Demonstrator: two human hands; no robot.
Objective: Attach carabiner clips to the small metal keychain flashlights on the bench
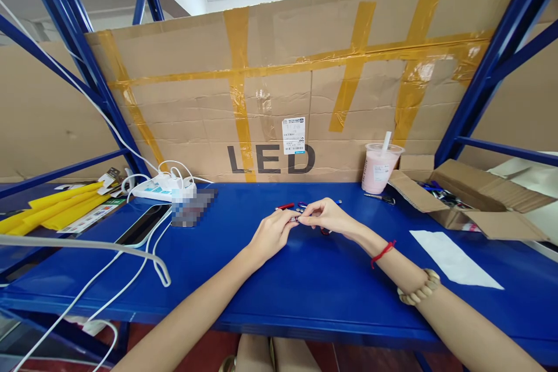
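My left hand (pixel 270 236) and my right hand (pixel 326 216) meet above the middle of the blue shelf top (pixel 300 285). Their fingertips pinch a small shiny piece (pixel 295 219) between them, too small and too covered to name. Just behind my left hand lies a slim red object (pixel 285 206). Small blue pieces (pixel 301 205) lie behind my right hand, mostly covered by it. A dark red bit (pixel 325 231) shows under my right hand.
A lidded pink drink cup (pixel 380 168) stands at the back right, beside an open cardboard box (pixel 462 203) of small parts. White paper (pixel 455 258) lies at right. At left are a phone (pixel 146 225), a power strip (pixel 161 188) and loose white cables (pixel 131 279). Cardboard (pixel 196 110) walls the back.
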